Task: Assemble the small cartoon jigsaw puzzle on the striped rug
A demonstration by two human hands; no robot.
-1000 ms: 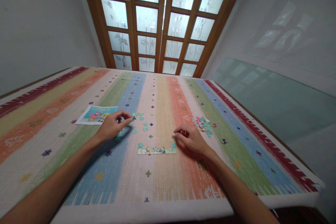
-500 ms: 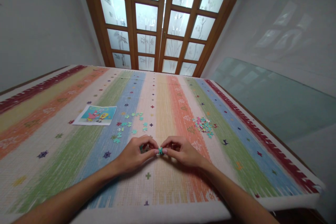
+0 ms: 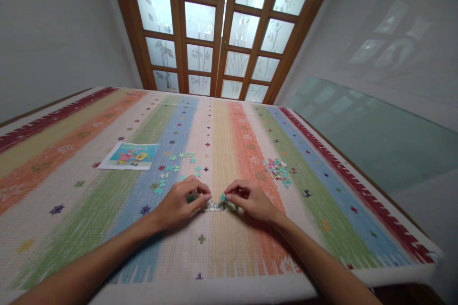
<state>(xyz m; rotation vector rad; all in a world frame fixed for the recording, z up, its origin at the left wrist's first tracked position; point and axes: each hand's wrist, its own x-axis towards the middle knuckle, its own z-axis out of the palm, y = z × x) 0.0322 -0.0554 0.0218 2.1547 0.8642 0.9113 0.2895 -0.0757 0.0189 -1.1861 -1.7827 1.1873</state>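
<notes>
My left hand [image 3: 181, 203] and my right hand [image 3: 248, 198] rest on the striped cloth [image 3: 222, 248], both curled over a joined strip of puzzle pieces [image 3: 213, 206]. A teal puzzle piece [image 3: 223, 197] is pinched in the right hand's fingertips, just above the strip. The left hand's fingers press down on the strip's left end, where a green bit [image 3: 191, 198] shows under them. Most of the strip is hidden by the two hands.
Loose teal pieces [image 3: 177, 167] lie scattered beyond my left hand. A heap of pieces [image 3: 277, 170] sits to the right. A cartoon reference picture [image 3: 130, 155] lies at the left. Wooden glazed doors [image 3: 218, 28] stand behind the table; a glass pane [image 3: 372, 128] is at the right.
My left hand came in from the scattered pieces and my right moved left; both met over the joined strip. The teal piece now sits in the right fingertips, the hands slightly farther apart.
</notes>
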